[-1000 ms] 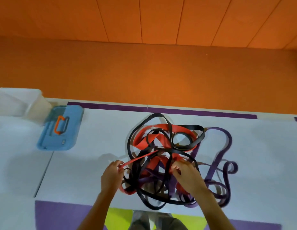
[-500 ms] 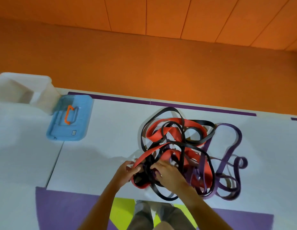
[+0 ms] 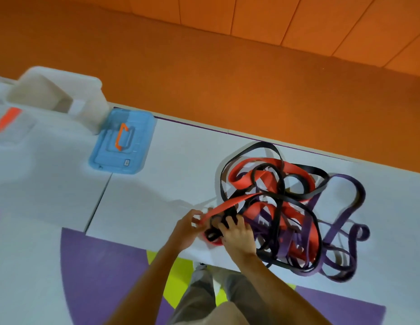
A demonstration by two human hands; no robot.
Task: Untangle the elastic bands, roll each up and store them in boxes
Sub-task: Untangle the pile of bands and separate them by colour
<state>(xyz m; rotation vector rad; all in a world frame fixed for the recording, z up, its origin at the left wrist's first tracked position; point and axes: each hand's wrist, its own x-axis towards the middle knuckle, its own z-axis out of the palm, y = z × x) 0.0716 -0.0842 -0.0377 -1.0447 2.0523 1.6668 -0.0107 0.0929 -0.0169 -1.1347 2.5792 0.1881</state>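
- The tangle of elastic bands (image 3: 286, 207) is lying in a loose heap on the smooth white table (image 3: 169, 184), spreading away from the hands toward two o'clock.
- The red band (image 3: 295, 168), a wide, flat, matte ribbon, is looping across the heap's twelve o'clock side. One strand is running taut down to the eight o'clock edge.
- The left hand (image 3: 186, 227) is pinching that taut red strand between thumb and fingertips, right at the heap's edge.
- The right hand (image 3: 239, 234) is working just beside it at three o'clock, knuckles up. Its fingers are curling round the black band (image 3: 241, 156) where it bunches into small tight loops.
- That black band is narrow and slightly glossy, sweeping in big oval curves over and under the red.
- The purple band (image 3: 355, 195), flat and dull, is trailing out of the heap at three o'clock, lying on the table in a long loop with a small curl at its end.
- Over at ten o'clock from the hands, well apart from the heap, a blue plastic lid (image 3: 136, 151) is lying flat. It is a ribbed, rounded rectangle with an orange handle (image 3: 121, 136). I cannot tell whether a box sits under it.
- A frosted white box (image 3: 63, 90), open-topped and blurred, is sitting against the lid's eleven o'clock corner.
- Down at six o'clock, purple and yellow-green floor patches (image 3: 98, 266) are showing below the table edge.
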